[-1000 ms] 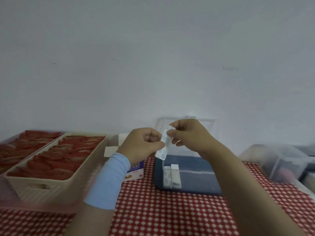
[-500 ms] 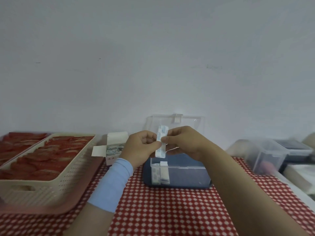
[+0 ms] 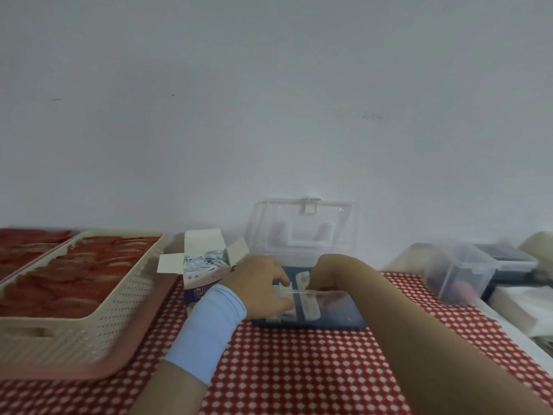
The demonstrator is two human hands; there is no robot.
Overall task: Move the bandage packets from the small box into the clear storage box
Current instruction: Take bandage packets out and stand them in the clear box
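The clear storage box (image 3: pixel 341 310) with a dark blue floor stands at the middle of the table, its lid (image 3: pixel 302 232) raised against the wall. Both hands are down inside it. My right hand (image 3: pixel 329 272) pinches a white bandage packet (image 3: pixel 302 278) upright in the left part of the box, beside other packets (image 3: pixel 309 308) standing there. My left hand (image 3: pixel 258 284) rests its thumb and fingers around those packets at the box's left end; blur hides whether it grips them. The small cardboard box (image 3: pixel 199 281) stands open to the left, with more packets (image 3: pixel 203 260) inside.
A cream perforated basket (image 3: pixel 89 322) of red items sits on a pink tray (image 3: pixel 89 369) at the left, close to the small box. A frosted plastic bin (image 3: pixel 457 272) and white items (image 3: pixel 523 304) stand at the right. A red checked cloth (image 3: pixel 299 369) covers the table.
Both hands have dropped from chest height, where they held the packet between them, down into the storage box. The view has tilted up, so the table sits lower in frame.
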